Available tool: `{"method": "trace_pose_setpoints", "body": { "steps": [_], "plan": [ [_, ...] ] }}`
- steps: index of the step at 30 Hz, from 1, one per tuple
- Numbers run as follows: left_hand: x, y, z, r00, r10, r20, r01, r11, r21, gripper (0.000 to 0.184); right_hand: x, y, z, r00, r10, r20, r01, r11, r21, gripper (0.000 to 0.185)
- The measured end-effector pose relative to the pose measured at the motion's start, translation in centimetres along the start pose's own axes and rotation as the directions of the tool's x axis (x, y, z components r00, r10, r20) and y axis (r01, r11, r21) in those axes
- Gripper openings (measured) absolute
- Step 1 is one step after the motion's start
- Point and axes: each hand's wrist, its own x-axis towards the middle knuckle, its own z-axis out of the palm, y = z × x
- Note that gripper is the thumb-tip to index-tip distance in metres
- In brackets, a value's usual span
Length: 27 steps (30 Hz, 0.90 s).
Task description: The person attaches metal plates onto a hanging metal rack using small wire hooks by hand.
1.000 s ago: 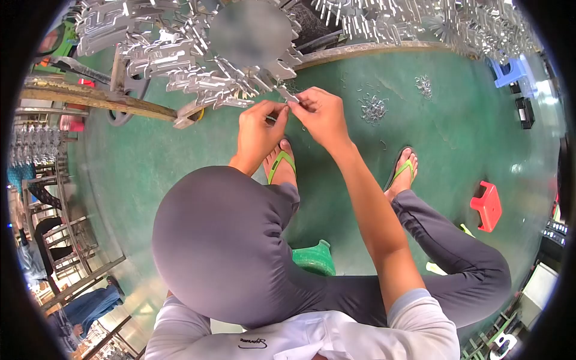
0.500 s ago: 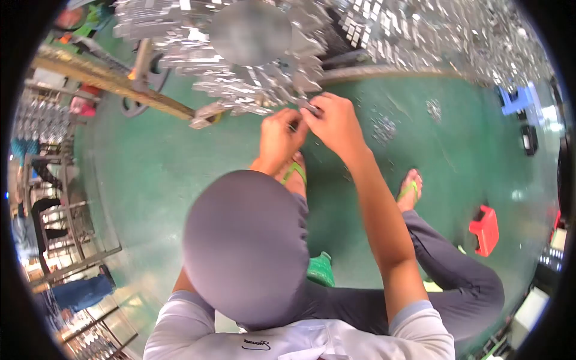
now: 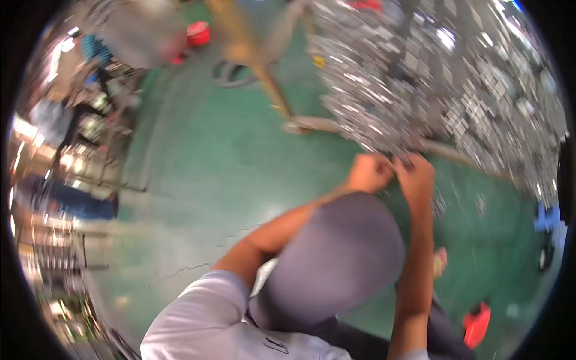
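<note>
Together, one left hand (image 3: 367, 173), one right hand (image 3: 419, 180), near many metal parts (image 3: 375, 105), each grip blurred, unclear

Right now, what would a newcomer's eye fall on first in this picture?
Probably the shiny, blurred metal parts massed across the upper right. At their lower edge, the left hand and right hand are close together, above the grey trouser knee. At the lower right, the red stool stands out against the green floor.

Factory workshop: metal parts (image 3: 372, 90) massed just beyond the fingers (image 3: 418, 163), green floor (image 3: 210, 156) below, blurred racks (image 3: 54, 255) far left.
</note>
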Motion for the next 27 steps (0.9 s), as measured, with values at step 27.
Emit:
{"method": "trace_pose_setpoints", "body": {
  "steps": [27],
  "plan": [
    [2.5, -3.5, -2.3, 0.841, -0.390, 0.374, 0.470, 0.185, -0.863, 0.050, -0.1, 2.2, 2.8, 0.996, 0.023, -0.082, 0.001, 0.959, 0.285, 0.017]
  ]
}}
